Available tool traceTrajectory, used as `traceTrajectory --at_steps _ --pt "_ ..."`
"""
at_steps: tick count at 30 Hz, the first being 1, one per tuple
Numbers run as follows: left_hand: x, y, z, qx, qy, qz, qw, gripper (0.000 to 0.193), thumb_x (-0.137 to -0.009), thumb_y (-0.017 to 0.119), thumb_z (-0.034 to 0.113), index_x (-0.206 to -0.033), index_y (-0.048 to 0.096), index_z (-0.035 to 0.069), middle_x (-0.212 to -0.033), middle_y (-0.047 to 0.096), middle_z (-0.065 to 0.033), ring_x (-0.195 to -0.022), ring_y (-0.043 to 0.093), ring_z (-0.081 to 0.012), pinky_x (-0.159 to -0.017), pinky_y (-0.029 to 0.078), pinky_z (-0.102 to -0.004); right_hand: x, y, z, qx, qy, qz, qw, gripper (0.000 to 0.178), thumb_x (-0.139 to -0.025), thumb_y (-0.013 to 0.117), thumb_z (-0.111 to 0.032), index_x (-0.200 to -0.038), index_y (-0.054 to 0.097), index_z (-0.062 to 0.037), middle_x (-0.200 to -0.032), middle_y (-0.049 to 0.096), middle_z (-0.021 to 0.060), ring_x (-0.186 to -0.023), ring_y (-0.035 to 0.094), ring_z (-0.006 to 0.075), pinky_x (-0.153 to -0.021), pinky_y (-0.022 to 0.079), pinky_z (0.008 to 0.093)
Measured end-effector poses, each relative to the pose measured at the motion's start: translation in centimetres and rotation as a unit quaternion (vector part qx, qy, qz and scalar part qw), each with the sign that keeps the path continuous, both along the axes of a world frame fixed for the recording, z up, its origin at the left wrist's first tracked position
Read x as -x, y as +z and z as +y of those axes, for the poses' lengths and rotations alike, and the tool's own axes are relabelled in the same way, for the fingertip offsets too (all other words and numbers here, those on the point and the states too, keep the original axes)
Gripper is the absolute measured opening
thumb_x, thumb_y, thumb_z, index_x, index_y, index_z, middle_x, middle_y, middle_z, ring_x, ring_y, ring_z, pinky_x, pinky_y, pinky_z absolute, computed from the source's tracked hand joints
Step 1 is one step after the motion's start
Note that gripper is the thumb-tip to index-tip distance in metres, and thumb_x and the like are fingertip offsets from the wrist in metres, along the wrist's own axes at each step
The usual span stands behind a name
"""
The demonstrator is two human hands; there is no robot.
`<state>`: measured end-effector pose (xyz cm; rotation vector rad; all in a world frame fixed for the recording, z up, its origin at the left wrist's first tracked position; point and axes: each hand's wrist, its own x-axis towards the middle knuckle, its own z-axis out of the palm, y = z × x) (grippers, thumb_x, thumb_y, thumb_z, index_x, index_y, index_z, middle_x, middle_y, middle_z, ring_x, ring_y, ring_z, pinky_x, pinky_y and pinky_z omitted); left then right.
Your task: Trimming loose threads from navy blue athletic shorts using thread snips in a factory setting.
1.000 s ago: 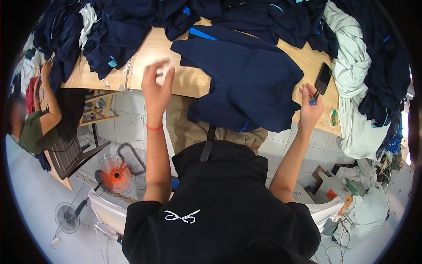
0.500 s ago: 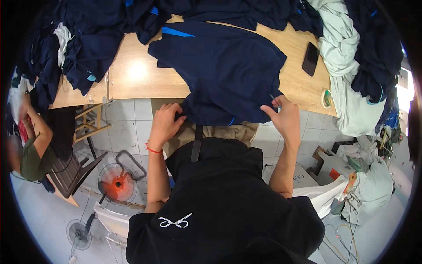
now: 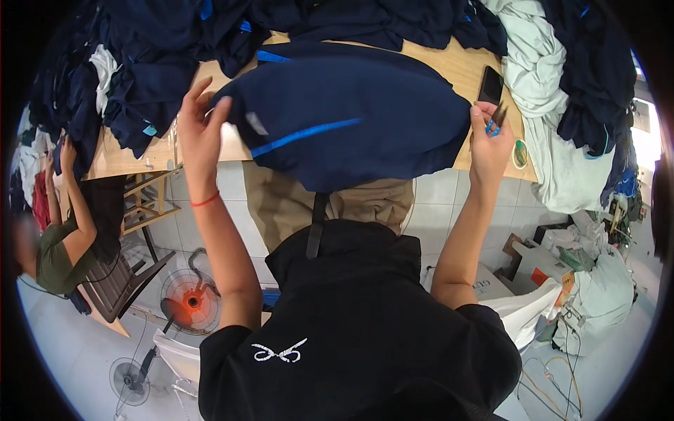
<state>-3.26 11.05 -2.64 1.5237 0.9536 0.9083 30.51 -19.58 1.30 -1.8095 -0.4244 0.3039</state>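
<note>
A navy garment [image 3: 365, 91] with bright blue stripes is spread in front of me, its near part raised over the table's edge. My left hand [image 3: 200, 123], a red string on its wrist, is at the garment's left edge. Its thumb and fingers are apart, and the fingertips lie close to the cloth. My right hand [image 3: 491, 144] pinches the garment's right edge between thumb and finger. Tucked in the same hand is a pair of small thread snips [image 3: 496, 125] with blue on it, the dark blades pointing up.
On the wooden table [image 3: 460, 63] lie a black phone [image 3: 491, 85] and a small oval dish [image 3: 520, 154]. Navy clothes [image 3: 365, 21] are heaped along the back, pale green cloth [image 3: 537, 77] at the right. Left, a person [image 3: 63, 245] sits near a fan [image 3: 191, 302].
The garment has been lifted and turned, showing a long blue stripe and a pale patch. My left hand has moved up and left, my right hand up and right.
</note>
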Motion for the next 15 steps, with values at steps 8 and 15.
traceTrajectory --at_steps 8,15 --pt "2.5 -5.9 -5.9 -0.057 0.105 0.16 0.98 0.03 -0.1 0.079 0.018 -0.125 0.075 0.002 -0.12 0.076 -0.0113 -0.111 0.071 -0.0216 -0.094 0.056 -0.0358 0.8 -4.2 -2.9 0.092 -0.055 -0.038 0.994 0.02 -0.106 0.072 -0.015 -0.112 0.074 0.004 -0.099 0.078 0.0092 -0.099 0.071 0.0139 -0.091 0.053 0.0284" --pt "5.6 -8.5 -9.8 0.01 0.152 0.23 0.961 0.034 -0.095 0.085 0.021 -0.12 0.072 0.001 -0.108 0.076 -0.0104 -0.098 0.071 -0.0192 -0.086 0.054 -0.0334 1.8 -5.4 -4.1 0.164 -0.005 0.015 0.986 0.016 -0.102 0.075 -0.013 -0.106 0.076 0.0029 -0.09 0.076 0.0047 -0.08 0.062 0.0077 -0.074 0.048 0.026"
